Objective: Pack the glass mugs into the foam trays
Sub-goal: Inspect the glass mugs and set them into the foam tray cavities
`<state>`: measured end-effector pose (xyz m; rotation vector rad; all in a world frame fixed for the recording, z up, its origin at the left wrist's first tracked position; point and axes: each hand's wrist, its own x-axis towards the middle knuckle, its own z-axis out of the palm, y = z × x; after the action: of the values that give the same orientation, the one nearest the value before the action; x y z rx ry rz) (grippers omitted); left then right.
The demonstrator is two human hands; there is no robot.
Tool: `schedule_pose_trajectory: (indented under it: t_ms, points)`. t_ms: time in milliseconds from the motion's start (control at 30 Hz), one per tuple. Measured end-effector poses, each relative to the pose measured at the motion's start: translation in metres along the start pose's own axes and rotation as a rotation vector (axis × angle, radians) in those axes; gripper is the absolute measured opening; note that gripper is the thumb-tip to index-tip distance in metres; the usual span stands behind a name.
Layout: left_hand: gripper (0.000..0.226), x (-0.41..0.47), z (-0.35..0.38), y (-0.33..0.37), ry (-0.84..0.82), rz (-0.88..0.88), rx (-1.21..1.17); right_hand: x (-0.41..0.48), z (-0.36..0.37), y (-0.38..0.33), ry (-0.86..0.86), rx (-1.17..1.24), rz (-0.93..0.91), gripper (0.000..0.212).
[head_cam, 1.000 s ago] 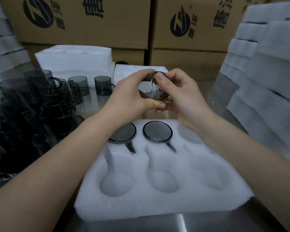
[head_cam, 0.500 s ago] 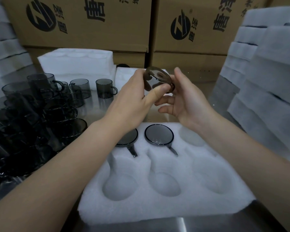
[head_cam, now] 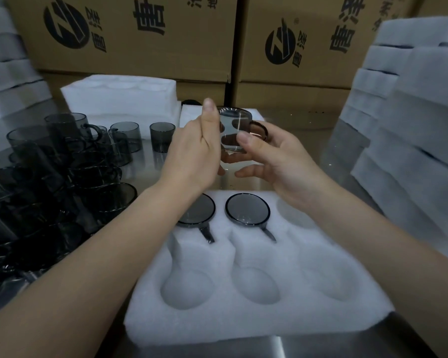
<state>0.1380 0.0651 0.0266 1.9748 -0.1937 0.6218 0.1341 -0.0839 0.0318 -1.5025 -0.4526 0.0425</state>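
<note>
A smoky glass mug [head_cam: 234,133] is held in the air above the far edge of the white foam tray [head_cam: 243,313], its handle pointing right. My left hand [head_cam: 194,153] grips its left side, thumb up by the rim. My right hand [head_cam: 277,161] holds the right side, thumb on the glass and fingers by the handle. In the tray's far row sit two mugs [head_cam: 198,210] [head_cam: 247,209], mouths up, handles in the slots. The far right pocket [head_cam: 292,210] and the three near pockets hold nothing.
Many loose dark mugs [head_cam: 49,182] crowd the steel table on the left. More foam trays [head_cam: 122,99] lie at the back, and tall foam stacks [head_cam: 411,130] stand on the right. Cardboard boxes [head_cam: 295,47] wall off the rear.
The mug has been turned in my hands from tilted, with its round face toward me, to side-on with the handle at the right. Both hands sit slightly lower.
</note>
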Motion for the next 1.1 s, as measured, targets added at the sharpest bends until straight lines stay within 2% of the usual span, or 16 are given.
schedule_pose_trajectory:
  t_ms: [100,200,333,467,567,667,833,1000,1100]
  points:
    - [0.079,0.001,-0.001,0.0,-0.039,-0.013,0.016,0.002,-0.001,-0.001,0.04,0.054,0.008,0.028]
    - [0.075,-0.002,-0.001,0.003,-0.1,0.029,0.109,0.004,-0.009,-0.005,0.055,0.231,0.038,0.036]
    - [0.05,-0.006,-0.001,0.008,-0.145,0.061,0.088,0.003,-0.029,-0.013,-0.051,0.254,0.081,0.041]
    - [0.029,-0.002,-0.002,0.004,-0.143,0.008,0.036,-0.002,-0.054,-0.029,-0.18,0.093,0.033,0.056]
    - [0.027,-0.002,-0.002,0.004,-0.181,-0.008,0.029,-0.011,-0.068,-0.043,-0.327,-0.057,0.043,0.061]
    - [0.026,-0.003,-0.001,0.004,-0.213,-0.012,0.027,-0.022,-0.076,-0.049,-0.458,-0.31,0.057,0.062]
    - [0.026,-0.003,-0.001,0.004,-0.235,-0.017,0.017,-0.033,-0.082,-0.067,-0.628,-0.465,0.199,0.045]
    - [0.026,-0.004,-0.001,0.004,-0.238,-0.02,0.011,-0.036,-0.075,-0.079,-0.654,-0.732,0.184,0.019]
    - [0.026,-0.004,0.0,0.004,-0.242,-0.022,0.018,-0.035,-0.063,-0.083,-0.631,-0.914,0.208,0.031]
